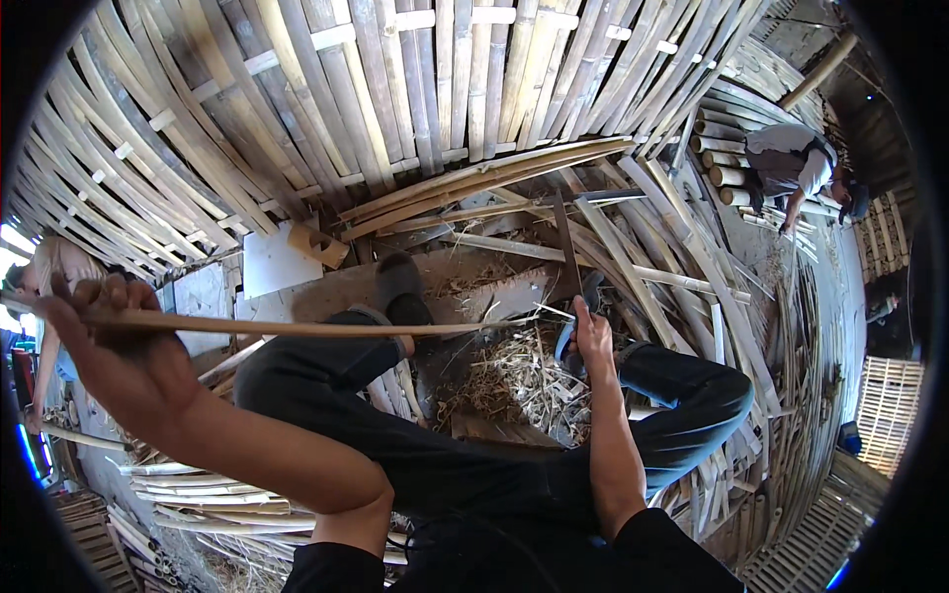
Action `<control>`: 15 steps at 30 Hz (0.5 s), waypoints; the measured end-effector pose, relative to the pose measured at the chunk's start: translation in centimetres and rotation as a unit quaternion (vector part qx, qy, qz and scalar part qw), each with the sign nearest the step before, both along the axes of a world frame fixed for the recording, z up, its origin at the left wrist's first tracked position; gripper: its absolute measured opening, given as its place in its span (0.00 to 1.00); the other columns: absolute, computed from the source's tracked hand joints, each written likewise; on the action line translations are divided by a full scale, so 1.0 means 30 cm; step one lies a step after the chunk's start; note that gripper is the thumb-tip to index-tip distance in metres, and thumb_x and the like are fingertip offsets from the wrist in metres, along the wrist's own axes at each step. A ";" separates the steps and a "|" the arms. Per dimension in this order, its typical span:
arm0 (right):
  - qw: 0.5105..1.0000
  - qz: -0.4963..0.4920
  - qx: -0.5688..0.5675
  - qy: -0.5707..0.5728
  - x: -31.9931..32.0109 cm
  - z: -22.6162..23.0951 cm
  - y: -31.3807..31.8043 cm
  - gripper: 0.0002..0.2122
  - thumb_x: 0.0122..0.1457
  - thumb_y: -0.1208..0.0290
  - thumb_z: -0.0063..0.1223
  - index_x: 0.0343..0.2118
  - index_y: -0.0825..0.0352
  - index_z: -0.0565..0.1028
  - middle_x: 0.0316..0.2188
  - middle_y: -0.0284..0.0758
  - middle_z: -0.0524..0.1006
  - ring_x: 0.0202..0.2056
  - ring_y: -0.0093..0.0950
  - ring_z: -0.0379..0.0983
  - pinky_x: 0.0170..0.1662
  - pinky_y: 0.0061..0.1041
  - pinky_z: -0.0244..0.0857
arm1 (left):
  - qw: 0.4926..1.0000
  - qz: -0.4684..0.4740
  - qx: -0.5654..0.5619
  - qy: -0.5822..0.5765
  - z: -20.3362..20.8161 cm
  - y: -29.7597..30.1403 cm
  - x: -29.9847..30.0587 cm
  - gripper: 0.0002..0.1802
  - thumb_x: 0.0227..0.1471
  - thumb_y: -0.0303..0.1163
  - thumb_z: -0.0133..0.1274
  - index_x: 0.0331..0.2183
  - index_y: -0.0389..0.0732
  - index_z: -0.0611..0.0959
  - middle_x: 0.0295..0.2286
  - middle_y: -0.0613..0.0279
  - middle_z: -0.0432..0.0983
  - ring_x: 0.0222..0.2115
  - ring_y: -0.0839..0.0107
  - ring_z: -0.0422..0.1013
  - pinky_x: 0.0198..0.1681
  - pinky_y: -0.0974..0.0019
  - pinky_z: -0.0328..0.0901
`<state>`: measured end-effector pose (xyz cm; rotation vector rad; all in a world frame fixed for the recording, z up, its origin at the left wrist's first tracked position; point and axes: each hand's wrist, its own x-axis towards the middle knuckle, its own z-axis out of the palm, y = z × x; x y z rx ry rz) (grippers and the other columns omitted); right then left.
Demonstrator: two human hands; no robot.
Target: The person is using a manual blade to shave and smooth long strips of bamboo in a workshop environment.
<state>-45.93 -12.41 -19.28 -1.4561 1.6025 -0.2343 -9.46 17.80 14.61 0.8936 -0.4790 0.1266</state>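
Strip of thin, pale bamboo (316, 328) is clasped in the left hand (138, 361), frame left; right hand (595, 338), centre-right, clenches a flat knife (567, 242).

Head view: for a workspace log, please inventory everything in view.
Slatted wall: one, tan, top.
Panel: one, white, left.
Bamboo lengths: many, tan, right.
Cut strips: many, pale, lower left.
Shavings: many, pale, centre.
Long strip: one, tan, left to centre.
Flat bar: one, brown, centre-right.
Co-worker: one, grey top, upper right.
Another person: one, colours unclear, far left.
Left shoe: one, dark, centre.
Legs: two, dark-clad, lower centre.
Left hand: one, bare, left.
Right hand: one, bare, centre-right.
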 end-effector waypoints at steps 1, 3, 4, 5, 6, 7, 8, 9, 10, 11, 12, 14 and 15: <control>1.000 0.000 0.001 0.002 -0.022 -0.019 0.000 0.31 0.57 0.41 0.48 0.26 0.74 0.77 0.16 0.43 0.74 0.23 0.40 0.73 0.31 0.36 0.68 | 1.000 0.000 0.001 0.002 -0.002 -0.027 -0.011 0.19 0.56 0.44 0.56 0.41 0.40 0.74 0.28 0.68 0.70 0.28 0.75 0.65 0.33 0.69 0.61; 0.977 0.110 -0.170 -0.065 -0.057 -0.059 0.008 0.34 0.56 0.36 0.47 0.20 0.72 0.74 0.15 0.37 0.72 0.15 0.28 0.70 0.24 0.28 0.65 | 1.000 -0.008 -0.018 0.008 -0.004 -0.075 -0.030 0.19 0.54 0.45 0.58 0.40 0.41 0.75 0.27 0.68 0.71 0.28 0.75 0.66 0.34 0.69 0.60; 0.977 0.110 -0.169 -0.063 -0.061 -0.075 0.006 0.34 0.56 0.36 0.47 0.20 0.72 0.74 0.15 0.37 0.72 0.15 0.28 0.70 0.24 0.28 0.65 | 1.000 0.025 -0.005 0.003 0.004 -0.109 -0.051 0.20 0.54 0.45 0.59 0.40 0.42 0.74 0.27 0.69 0.70 0.29 0.75 0.66 0.34 0.69 0.60; 0.977 0.105 -0.182 -0.034 -0.064 -0.093 0.006 0.34 0.56 0.36 0.47 0.20 0.72 0.74 0.15 0.38 0.73 0.16 0.29 0.71 0.24 0.29 0.65 | 1.000 0.025 -0.004 0.004 0.002 -0.127 -0.058 0.20 0.54 0.45 0.59 0.40 0.42 0.74 0.27 0.69 0.70 0.29 0.75 0.66 0.34 0.69 0.60; 0.976 0.098 -0.193 -0.007 -0.057 -0.102 0.014 0.34 0.56 0.36 0.47 0.19 0.72 0.74 0.15 0.40 0.73 0.17 0.30 0.72 0.25 0.30 0.66 | 0.999 0.035 0.003 -0.008 0.002 -0.141 -0.064 0.21 0.53 0.45 0.59 0.41 0.42 0.74 0.27 0.69 0.70 0.29 0.75 0.66 0.34 0.69 0.60; 0.977 0.102 -0.189 -0.010 -0.016 -0.064 0.038 0.34 0.56 0.36 0.47 0.19 0.72 0.74 0.15 0.40 0.73 0.17 0.30 0.72 0.25 0.30 0.66 | 0.998 0.050 0.012 -0.021 0.002 -0.149 -0.071 0.22 0.53 0.46 0.60 0.41 0.42 0.73 0.26 0.69 0.69 0.29 0.75 0.66 0.34 0.69 0.60; 0.978 0.103 -0.179 0.016 0.022 -0.024 0.064 0.34 0.56 0.36 0.47 0.20 0.72 0.74 0.15 0.40 0.73 0.17 0.30 0.72 0.26 0.31 0.66 | 0.994 0.100 0.027 -0.028 -0.003 -0.170 -0.082 0.25 0.52 0.47 0.60 0.42 0.40 0.72 0.29 0.67 0.69 0.29 0.73 0.66 0.34 0.69 0.62; 0.979 0.098 -0.172 0.047 0.039 0.011 0.077 0.34 0.56 0.37 0.47 0.20 0.73 0.75 0.14 0.41 0.73 0.18 0.31 0.73 0.26 0.32 0.66 | 0.995 0.097 0.027 -0.026 -0.019 -0.199 -0.084 0.25 0.52 0.47 0.60 0.42 0.40 0.72 0.29 0.67 0.69 0.29 0.73 0.66 0.34 0.69 0.62; 0.983 0.090 -0.156 0.038 0.038 -0.030 0.086 0.33 0.56 0.37 0.48 0.22 0.73 0.75 0.14 0.41 0.74 0.19 0.32 0.74 0.28 0.33 0.67 | 0.991 0.128 0.039 -0.025 -0.037 -0.226 -0.085 0.28 0.51 0.48 0.61 0.43 0.38 0.71 0.31 0.65 0.68 0.30 0.73 0.67 0.35 0.70 0.64; 0.984 0.085 -0.154 0.000 0.044 -0.034 0.104 0.33 0.56 0.37 0.48 0.26 0.74 0.76 0.14 0.41 0.74 0.20 0.34 0.74 0.30 0.34 0.67 | 0.986 0.160 0.052 -0.023 -0.051 -0.254 -0.090 0.30 0.50 0.49 0.62 0.44 0.36 0.71 0.32 0.63 0.68 0.30 0.72 0.67 0.36 0.71 0.65; 0.982 0.082 -0.171 -0.011 0.040 -0.078 0.115 0.34 0.57 0.37 0.47 0.28 0.74 0.76 0.15 0.42 0.74 0.21 0.35 0.74 0.31 0.35 0.67 | 0.982 0.172 0.073 -0.021 -0.057 -0.295 -0.112 0.36 0.49 0.51 0.62 0.47 0.33 0.70 0.35 0.60 0.67 0.33 0.71 0.68 0.38 0.71 0.67; 0.978 0.105 -0.178 -0.009 0.101 -0.053 0.167 0.34 0.59 0.37 0.43 0.31 0.75 0.76 0.17 0.45 0.75 0.23 0.40 0.75 0.34 0.39 0.67 | 0.972 0.210 0.099 -0.029 -0.056 -0.332 -0.140 0.38 0.48 0.52 0.63 0.49 0.33 0.70 0.35 0.59 0.67 0.34 0.71 0.69 0.38 0.71 0.68; 0.973 0.118 -0.199 -0.012 0.115 -0.076 0.179 0.36 0.59 0.36 0.40 0.34 0.76 0.76 0.19 0.48 0.76 0.24 0.44 0.75 0.35 0.41 0.67 | 0.963 0.240 0.118 -0.037 -0.043 -0.345 -0.146 0.40 0.47 0.52 0.63 0.50 0.32 0.69 0.35 0.58 0.68 0.34 0.71 0.69 0.39 0.70 0.68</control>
